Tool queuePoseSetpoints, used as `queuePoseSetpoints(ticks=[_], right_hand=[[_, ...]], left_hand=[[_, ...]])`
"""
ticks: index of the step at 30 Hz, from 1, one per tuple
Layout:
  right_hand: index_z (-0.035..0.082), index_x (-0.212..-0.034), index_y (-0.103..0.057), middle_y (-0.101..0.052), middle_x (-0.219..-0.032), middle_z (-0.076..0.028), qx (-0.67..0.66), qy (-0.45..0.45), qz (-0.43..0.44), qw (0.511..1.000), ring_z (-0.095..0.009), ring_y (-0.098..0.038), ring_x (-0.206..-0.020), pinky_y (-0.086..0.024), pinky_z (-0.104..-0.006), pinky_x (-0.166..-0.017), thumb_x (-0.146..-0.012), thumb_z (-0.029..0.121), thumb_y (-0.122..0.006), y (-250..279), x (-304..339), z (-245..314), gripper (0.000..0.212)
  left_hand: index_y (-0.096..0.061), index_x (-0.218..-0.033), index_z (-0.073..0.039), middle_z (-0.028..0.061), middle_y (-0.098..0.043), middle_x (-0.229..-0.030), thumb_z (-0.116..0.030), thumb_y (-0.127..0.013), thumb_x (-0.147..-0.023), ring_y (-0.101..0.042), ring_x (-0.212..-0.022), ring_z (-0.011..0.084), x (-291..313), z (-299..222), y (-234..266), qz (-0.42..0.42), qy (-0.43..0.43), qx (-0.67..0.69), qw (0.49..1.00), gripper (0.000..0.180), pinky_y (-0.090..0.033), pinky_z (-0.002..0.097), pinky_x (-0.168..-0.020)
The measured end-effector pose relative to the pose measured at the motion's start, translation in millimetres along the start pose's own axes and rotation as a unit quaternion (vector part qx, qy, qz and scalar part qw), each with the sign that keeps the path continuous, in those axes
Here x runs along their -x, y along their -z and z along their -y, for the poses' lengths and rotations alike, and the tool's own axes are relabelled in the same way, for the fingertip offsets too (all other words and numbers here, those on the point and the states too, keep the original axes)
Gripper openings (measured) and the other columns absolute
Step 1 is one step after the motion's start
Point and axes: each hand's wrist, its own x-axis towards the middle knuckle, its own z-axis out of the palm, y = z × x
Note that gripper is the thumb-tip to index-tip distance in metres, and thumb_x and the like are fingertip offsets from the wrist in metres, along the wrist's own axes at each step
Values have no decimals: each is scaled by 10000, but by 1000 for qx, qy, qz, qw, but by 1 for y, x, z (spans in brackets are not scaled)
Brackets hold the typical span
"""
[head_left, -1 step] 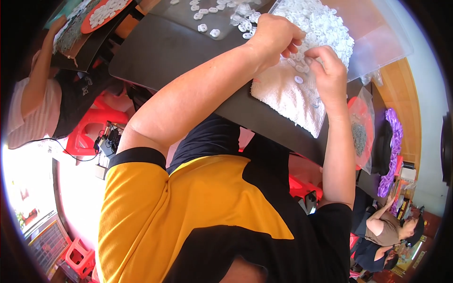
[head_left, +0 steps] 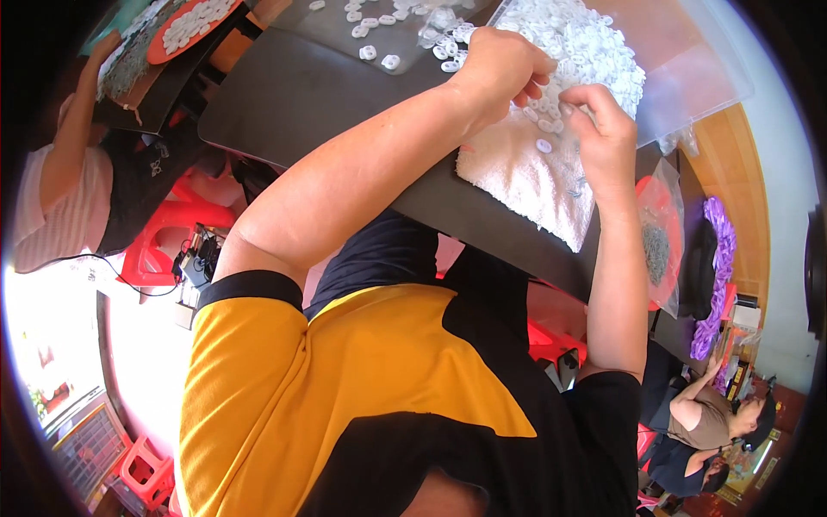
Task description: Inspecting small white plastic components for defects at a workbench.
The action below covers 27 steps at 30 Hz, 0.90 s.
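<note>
My left hand (head_left: 504, 71) is closed, its fingers curled and pressed together over the near edge of a large pile of small white oval plastic pieces (head_left: 586, 43). Whatever it holds is hidden behind the fingers. Close by on the right, my right hand (head_left: 606, 133) has its thumb and index finger bent toward each other in a pinch; anything between them is too small to name. Below the fingertips lies a pale pink towel (head_left: 525, 177). A single white oval piece (head_left: 544, 146) rests on it, with several more just above.
Loose white pieces (head_left: 368, 52) lie on the dark table (head_left: 301, 95). A clear plastic bin (head_left: 706, 60) surrounds the pile. At the right sits a red tray with a bag of small grey metal parts (head_left: 656, 254). A co-worker (head_left: 65, 189) is at the left beside a red stool (head_left: 177, 228).
My right hand has shifted very slightly to the right. Otherwise both hands and the pieces look nearly the same.
</note>
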Motion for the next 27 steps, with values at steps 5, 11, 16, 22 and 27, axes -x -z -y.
queuePoseSetpoints(ticks=[5,11,16,22,27], right_hand=[[-8,-925,-635,-653,-856,-30,-163,-140,-50,975,-101,-594,-809,-472,-254,-763,-839,-26,-602,2,10,8,94],[-7,-930,-650,-662,-863,-22,-198,-151,-100,963,-95,-596,-830,-471,-249,-788,-847,-9,-619,0,18,-10,88],[-8,-943,-654,-677,-881,-36,-214,-149,-101,960,-99,-609,-846,-473,-246,-796,-849,-9,-617,0,21,-7,101],[-8,-986,-659,-692,-913,-53,-248,-135,-124,951,-117,-629,-857,-489,-253,-812,-851,-25,-592,-1,20,-4,152],[-11,-1003,-654,-694,-922,-60,-226,-130,-110,959,-126,-637,-855,-498,-256,-815,-851,-40,-574,0,21,-6,174]], left_hand=[[-651,-904,60,102,-643,-756,-68,-653,-850,-552,-578,132,10,5,-8,33,-4,-34,999,139,-427,264,-498],[-647,-924,52,87,-640,-763,-59,-640,-869,-569,-615,124,12,13,-15,73,1,-53,996,124,-429,250,-503],[-642,-936,58,86,-638,-765,-58,-640,-868,-579,-631,120,15,14,-17,82,-14,-69,994,134,-436,246,-510],[-639,-937,58,78,-634,-760,-67,-633,-871,-576,-628,109,19,14,-21,81,-31,-104,991,141,-449,242,-519],[-636,-935,55,77,-636,-760,-61,-631,-871,-578,-615,106,19,17,-22,83,-29,-103,991,132,-448,238,-507]])
